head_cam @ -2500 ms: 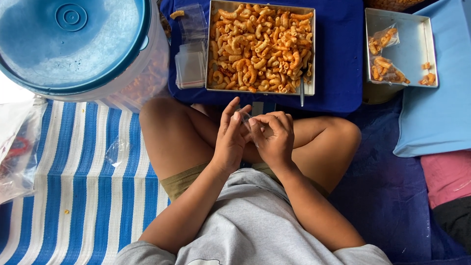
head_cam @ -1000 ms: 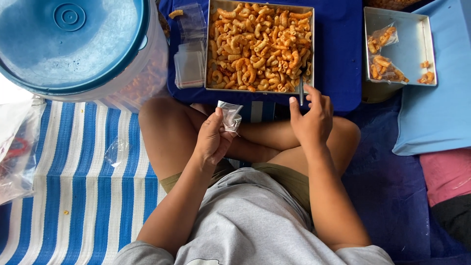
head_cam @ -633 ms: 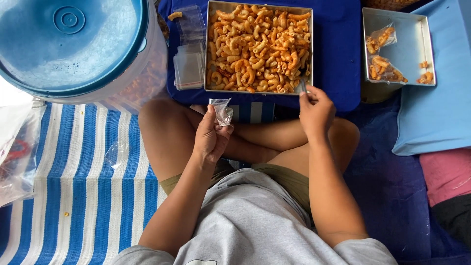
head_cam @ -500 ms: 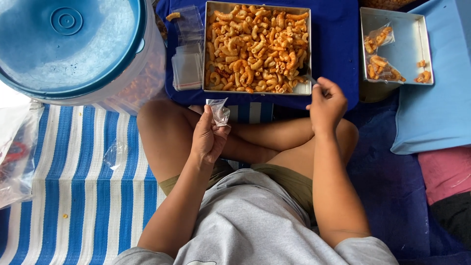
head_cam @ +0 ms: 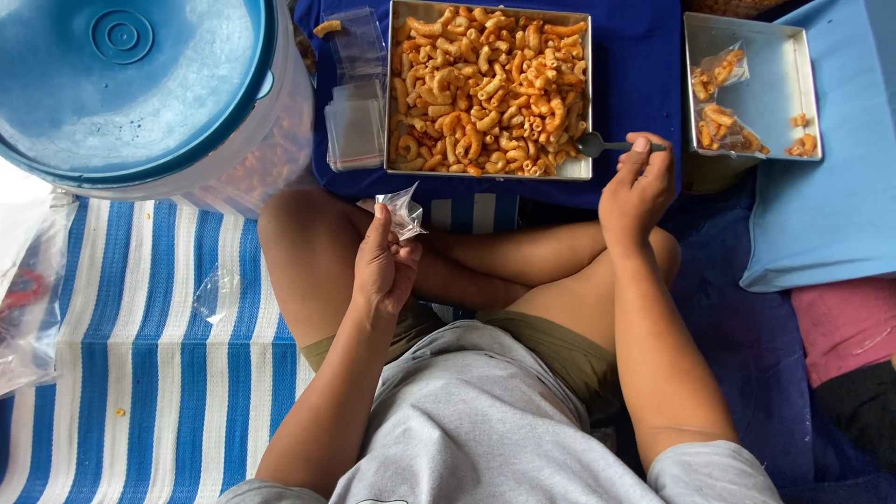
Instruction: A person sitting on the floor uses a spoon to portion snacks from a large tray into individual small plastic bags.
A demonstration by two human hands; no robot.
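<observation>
Snack tray (head_cam: 581, 170) on blue cloth (head_cam: 639, 75), striped mat (head_cam: 159, 373) alongside.

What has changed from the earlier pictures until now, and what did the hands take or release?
The right hand left the small clear bag, reached to the tray of orange snacks and took the spoon, swinging its handle to the right. The left hand kept the bag, now alone. The tray, the smaller tray and the blue-lidded tub stayed put.
</observation>
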